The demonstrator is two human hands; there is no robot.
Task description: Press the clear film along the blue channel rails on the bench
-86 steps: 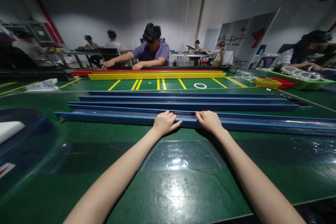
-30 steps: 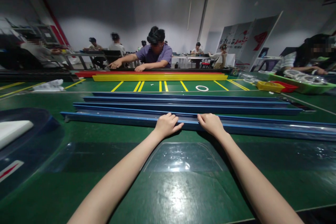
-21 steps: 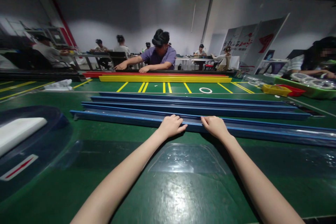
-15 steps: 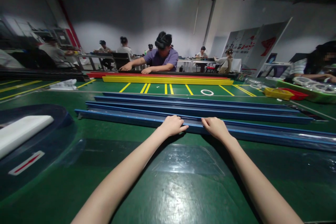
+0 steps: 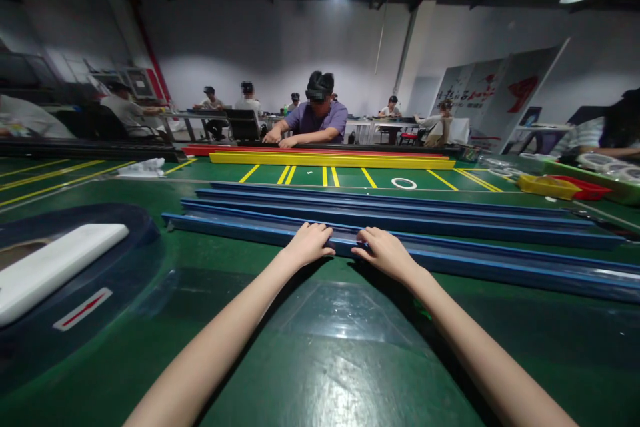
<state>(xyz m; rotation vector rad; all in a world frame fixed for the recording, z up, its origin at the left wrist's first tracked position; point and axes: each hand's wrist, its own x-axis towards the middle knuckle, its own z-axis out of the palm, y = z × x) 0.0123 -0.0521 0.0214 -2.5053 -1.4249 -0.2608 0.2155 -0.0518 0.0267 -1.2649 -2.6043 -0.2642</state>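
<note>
A long blue channel-shaped rail lies across the green table, the nearest of several blue rails. My left hand rests over its near edge, fingers curled into the channel and thumb along the front. A short distance to the right, my right hand grips the same rail with bent fingers inside and its thumb at the front wall. Between the two hands the channel floor looks shiny. Behind it, another blue rail runs roughly parallel, touched by neither hand. My fingertips are partly hidden inside the channel.
Clear plastic film lies before me. At left is a dark blue film-like roll with a white bar on it. Farther back are a yellow rail, a white ring, a yellow tray and a co-worker.
Both my hands have slid left along the near blue rail, still on its edge. The view has shifted slightly. Across the table, the co-worker's hands have come closer together.
</note>
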